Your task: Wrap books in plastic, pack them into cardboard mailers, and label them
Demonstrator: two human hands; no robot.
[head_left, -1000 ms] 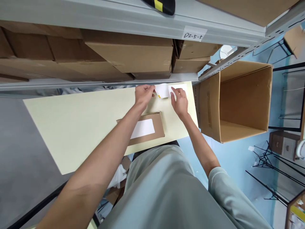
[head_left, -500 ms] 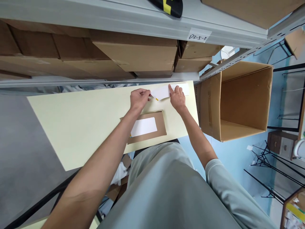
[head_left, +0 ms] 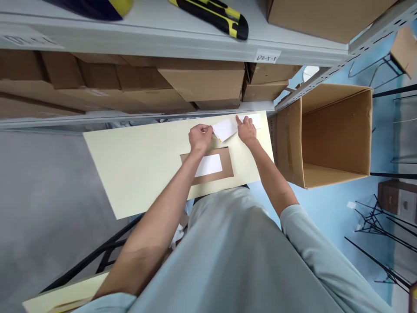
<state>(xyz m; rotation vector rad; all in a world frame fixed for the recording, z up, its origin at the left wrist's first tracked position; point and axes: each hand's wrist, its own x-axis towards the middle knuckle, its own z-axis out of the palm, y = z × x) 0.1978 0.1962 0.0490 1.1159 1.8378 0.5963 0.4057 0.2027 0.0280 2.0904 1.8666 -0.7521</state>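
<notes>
My left hand [head_left: 200, 137] pinches the left end of a white paper sheet [head_left: 224, 129], which lifts and bends off the pale yellow board [head_left: 140, 156]. A small yellow mark shows at the sheet's lower corner. My right hand [head_left: 246, 129] presses down with its index finger out, on the white paper's right part. The other right fingers look curled. Below the hands lies a flat brown cardboard box [head_left: 224, 174] with a white label [head_left: 210, 165] on its top. My left forearm covers the box's left part.
A tall open cardboard carton [head_left: 335, 134] stands right of the board. Above, a grey metal shelf [head_left: 195, 37] holds a black and yellow utility knife [head_left: 215, 17]. Cardboard boxes [head_left: 202, 80] line the level below. Black metal frames [head_left: 374, 221] stand at the right.
My left hand has raised the sheet's left end a little more, bending it further. The right finger stays pressed on the paper. The view has shifted, showing more of the shelf.
</notes>
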